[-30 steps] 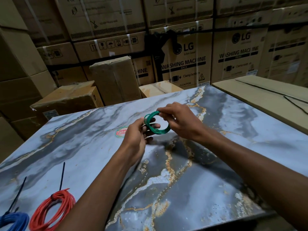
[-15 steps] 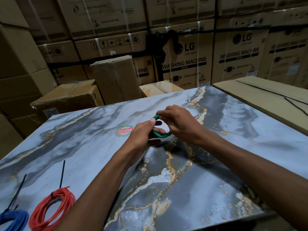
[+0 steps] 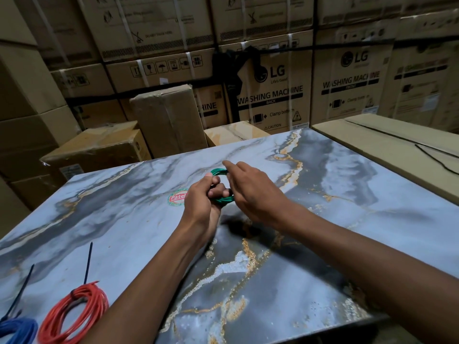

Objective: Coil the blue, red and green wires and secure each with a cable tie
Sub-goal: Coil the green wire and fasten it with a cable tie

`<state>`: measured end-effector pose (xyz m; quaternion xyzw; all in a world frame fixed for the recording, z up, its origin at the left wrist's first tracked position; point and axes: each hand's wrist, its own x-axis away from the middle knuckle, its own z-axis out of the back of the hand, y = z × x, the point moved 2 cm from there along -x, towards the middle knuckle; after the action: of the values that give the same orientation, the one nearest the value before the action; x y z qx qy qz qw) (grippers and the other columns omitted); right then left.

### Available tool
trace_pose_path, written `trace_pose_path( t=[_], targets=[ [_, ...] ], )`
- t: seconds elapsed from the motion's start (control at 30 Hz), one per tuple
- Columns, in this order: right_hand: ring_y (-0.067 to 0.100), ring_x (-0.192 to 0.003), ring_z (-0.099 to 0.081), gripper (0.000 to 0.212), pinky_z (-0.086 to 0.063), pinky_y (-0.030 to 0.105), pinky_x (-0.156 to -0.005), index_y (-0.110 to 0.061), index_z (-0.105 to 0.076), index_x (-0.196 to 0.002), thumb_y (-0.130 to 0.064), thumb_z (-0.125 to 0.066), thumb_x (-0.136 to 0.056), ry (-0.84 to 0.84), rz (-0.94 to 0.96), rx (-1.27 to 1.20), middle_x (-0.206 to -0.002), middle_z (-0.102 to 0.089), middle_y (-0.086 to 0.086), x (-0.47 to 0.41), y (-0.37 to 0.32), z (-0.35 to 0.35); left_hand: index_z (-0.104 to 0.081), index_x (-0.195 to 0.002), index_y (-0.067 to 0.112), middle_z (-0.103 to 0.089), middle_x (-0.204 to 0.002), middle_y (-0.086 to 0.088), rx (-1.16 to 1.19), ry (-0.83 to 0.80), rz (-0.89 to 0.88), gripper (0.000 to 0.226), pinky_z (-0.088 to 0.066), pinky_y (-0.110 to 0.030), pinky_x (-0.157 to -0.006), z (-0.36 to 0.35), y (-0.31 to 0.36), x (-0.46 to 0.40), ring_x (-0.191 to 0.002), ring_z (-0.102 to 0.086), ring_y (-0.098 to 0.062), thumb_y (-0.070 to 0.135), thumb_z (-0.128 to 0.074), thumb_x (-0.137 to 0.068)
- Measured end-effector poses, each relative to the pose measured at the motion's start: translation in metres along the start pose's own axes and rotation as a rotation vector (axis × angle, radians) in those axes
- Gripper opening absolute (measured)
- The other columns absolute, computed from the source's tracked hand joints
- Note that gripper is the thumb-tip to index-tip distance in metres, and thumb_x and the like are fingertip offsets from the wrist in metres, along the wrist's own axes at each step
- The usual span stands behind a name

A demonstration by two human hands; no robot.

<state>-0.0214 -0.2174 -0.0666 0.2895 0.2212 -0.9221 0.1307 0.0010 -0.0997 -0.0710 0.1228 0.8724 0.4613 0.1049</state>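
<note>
Left fingers (image 3: 218, 192) curled through green wire coil (image 3: 221, 200), right hand (image 3: 250, 192) loose beside it holding nothing visible; red, blue coils tied, so cable tie needed next.

Marble-patterned table top (image 3: 323, 219) in grey, blue and gold, with a round red and green sticker (image 3: 176, 197) near its middle. Behind the far edge, stacked LG washing machine cartons (image 3: 273, 95) and plain cardboard boxes (image 3: 169, 120). Off the right edge, a flat cardboard sheet (image 3: 397, 145).
</note>
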Motion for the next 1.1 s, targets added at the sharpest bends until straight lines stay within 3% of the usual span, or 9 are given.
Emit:
trace_pose_path(
  t=[0.07,0.13,0.23,0.43,0.57,0.7,0.77,0.9,1.1],
  targets=[
    [0.031,-0.096,-0.057,0.041,-0.044,0.043,-0.080,-0.005,-0.047,-0.145,-0.022,-0.038,-0.109,0.035,-0.028,-0.062,-0.112,-0.062,0.016,0.003,-0.003,-0.001,-0.042,-0.076,0.011,-0.028,-0.052,0.004,-0.036,0.007,-0.057,0.033,-0.040,-0.023,-0.059,0.003,0.003,-0.001,-0.046,-0.035,-0.008,0.011,-0.030,-0.107],
    [0.033,-0.085,-0.057,0.031,-0.044,0.043,-0.072,-0.005,-0.059,-0.121,-0.023,-0.037,-0.109,0.046,-0.071,-0.120,-0.095,-0.064,0.013,0.004,-0.004,-0.004,-0.042,-0.076,0.012,-0.027,-0.054,0.004,-0.064,0.015,-0.102,0.033,-0.039,-0.022,-0.056,0.005,0.004,-0.002,-0.046,-0.033,-0.008,0.011,-0.031,-0.107],
    [0.030,-0.074,-0.052,0.028,-0.038,0.041,-0.064,-0.010,-0.054,-0.092,-0.024,-0.037,-0.109,-0.037,-0.187,-0.116,-0.079,-0.056,0.006,0.003,-0.004,-0.007,-0.041,-0.076,0.011,-0.030,-0.054,0.005,-0.095,0.032,-0.136,0.034,-0.038,-0.022,-0.055,0.008,0.001,-0.002,-0.044,-0.033,-0.006,0.012,-0.032,-0.108],
    [0.024,-0.076,-0.048,0.019,-0.031,0.036,-0.066,-0.007,-0.059,-0.103,-0.017,-0.043,-0.106,-0.071,-0.238,0.013,-0.093,-0.063,0.010,0.001,-0.007,0.000,-0.043,-0.076,0.010,-0.032,-0.053,0.005,-0.194,0.016,-0.142,0.035,-0.042,-0.025,-0.063,0.009,-0.005,-0.004,-0.053,-0.035,-0.010,0.015,-0.032,-0.109],
    [0.021,-0.081,-0.044,0.018,-0.026,0.033,-0.068,-0.007,-0.058,-0.115,-0.011,-0.046,-0.103,-0.087,-0.223,0.017,-0.106,-0.064,0.012,0.000,-0.001,0.006,-0.045,-0.079,0.015,-0.039,-0.058,0.002,-0.329,-0.022,0.020,0.036,-0.038,-0.031,-0.065,0.012,-0.005,-0.003,-0.072,-0.047,-0.019,0.027,-0.030,-0.109],
    [0.018,-0.087,-0.040,0.023,-0.026,0.030,-0.072,-0.009,-0.054,-0.122,-0.007,-0.050,-0.100,-0.094,-0.185,0.044,-0.119,-0.060,0.011,-0.002,0.005,0.010,-0.058,-0.087,0.013,-0.061,-0.072,-0.008,-0.369,-0.035,0.118,0.039,-0.036,-0.036,-0.070,0.012,0.006,-0.002,-0.077,-0.060,-0.020,0.036,-0.034,-0.106],
    [0.015,-0.088,-0.038,0.028,-0.029,0.029,-0.074,-0.010,-0.052,-0.126,-0.005,-0.054,-0.098,-0.110,-0.153,0.065,-0.125,-0.059,0.011,-0.004,0.005,0.011,-0.066,-0.103,0.008,-0.073,-0.090,-0.015,-0.402,0.025,0.113,0.047,-0.039,-0.039,-0.074,0.016,0.009,-0.003,-0.085,-0.063,-0.025,0.043,-0.036,-0.105],
    [0.016,-0.087,-0.039,0.036,-0.029,0.027,-0.073,-0.009,-0.051,-0.129,-0.003,-0.059,-0.095,-0.144,-0.091,0.098,-0.128,-0.057,0.011,-0.004,0.001,0.013,-0.066,-0.114,0.016,-0.077,-0.101,-0.009,-0.536,0.054,0.031,0.046,-0.052,-0.044,-0.089,0.019,0.018,-0.003,-0.097,-0.070,-0.027,0.047,-0.034,-0.106],
    [0.021,-0.081,-0.045,0.025,-0.032,0.030,-0.068,-0.009,-0.051,-0.123,-0.008,-0.055,-0.099,-0.146,-0.052,0.202,-0.116,-0.057,0.011,-0.004,0.008,0.007,-0.069,-0.117,0.019,-0.076,-0.098,-0.002,-1.059,-0.097,-0.321,0.030,-0.060,-0.045,-0.085,0.021,0.011,-0.003,-0.085,-0.075,-0.019,0.030,-0.043,-0.107]
  ],
)
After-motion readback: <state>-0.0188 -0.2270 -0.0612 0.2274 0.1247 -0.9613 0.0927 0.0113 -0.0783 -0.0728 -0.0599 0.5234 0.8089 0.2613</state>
